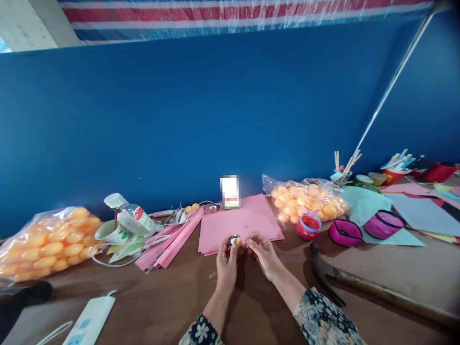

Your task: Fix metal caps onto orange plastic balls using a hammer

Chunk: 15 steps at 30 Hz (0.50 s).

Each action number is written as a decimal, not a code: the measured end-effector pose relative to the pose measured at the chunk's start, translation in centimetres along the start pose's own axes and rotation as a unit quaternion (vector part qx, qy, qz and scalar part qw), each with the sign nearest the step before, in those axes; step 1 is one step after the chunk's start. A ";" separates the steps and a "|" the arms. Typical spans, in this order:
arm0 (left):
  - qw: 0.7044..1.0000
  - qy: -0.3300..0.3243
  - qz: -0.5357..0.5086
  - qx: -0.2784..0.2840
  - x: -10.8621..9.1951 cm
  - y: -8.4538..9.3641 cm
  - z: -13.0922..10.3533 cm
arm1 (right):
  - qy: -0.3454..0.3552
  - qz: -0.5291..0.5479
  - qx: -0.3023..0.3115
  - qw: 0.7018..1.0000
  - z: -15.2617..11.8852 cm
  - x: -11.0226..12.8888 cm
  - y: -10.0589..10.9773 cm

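My left hand (227, 261) is closed round a small shiny silver ball (235, 239) with a yellow patch, just in front of the pink paper sheets (237, 223). Close beside it on the right, my right hand (262, 251) has its thumb and forefinger pinched together near the ball; what they hold is too small to name. Another silver ball (212, 208) lies behind the sheets' left corner, near several orange balls (192, 208).
Bags of orange balls stand at the left (50, 244) and right (305, 199). Pink strips (176, 244) lie left of the sheets. A hammer (373, 286), a red cup (308, 226) and purple rings (345, 233) are to the right; a power strip (91, 320) is front left.
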<state>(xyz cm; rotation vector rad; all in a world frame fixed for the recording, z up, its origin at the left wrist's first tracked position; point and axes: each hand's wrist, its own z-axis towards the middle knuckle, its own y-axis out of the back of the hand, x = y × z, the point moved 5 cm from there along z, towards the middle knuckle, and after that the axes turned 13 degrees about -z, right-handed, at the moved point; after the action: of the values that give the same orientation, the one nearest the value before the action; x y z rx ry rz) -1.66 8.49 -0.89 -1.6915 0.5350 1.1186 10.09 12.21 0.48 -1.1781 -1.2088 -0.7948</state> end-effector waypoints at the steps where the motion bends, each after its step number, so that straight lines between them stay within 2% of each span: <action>1: 1.000 0.000 -0.004 0.007 0.0 0.1 0.0 | -0.002 -0.002 -0.003 1.000 0.0 0.0 0.1; 5: 0.999 0.017 -0.019 0.036 0.2 0.1 0.3 | -0.003 -0.008 -0.010 1.000 0.2 -0.2 0.3; 10: 0.998 0.003 0.033 0.060 0.6 0.1 0.8 | 0.021 -0.009 0.022 0.999 0.2 0.2 -0.3; 15: 0.998 -0.009 0.038 0.052 0.6 0.3 0.9 | 0.035 -0.034 0.022 0.999 0.0 0.4 -0.6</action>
<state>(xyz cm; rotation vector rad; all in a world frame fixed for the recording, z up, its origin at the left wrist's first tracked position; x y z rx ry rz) -2.02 9.29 -1.62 -1.5811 0.6395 1.1387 9.60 12.11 0.98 -1.0700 -1.2083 -0.8490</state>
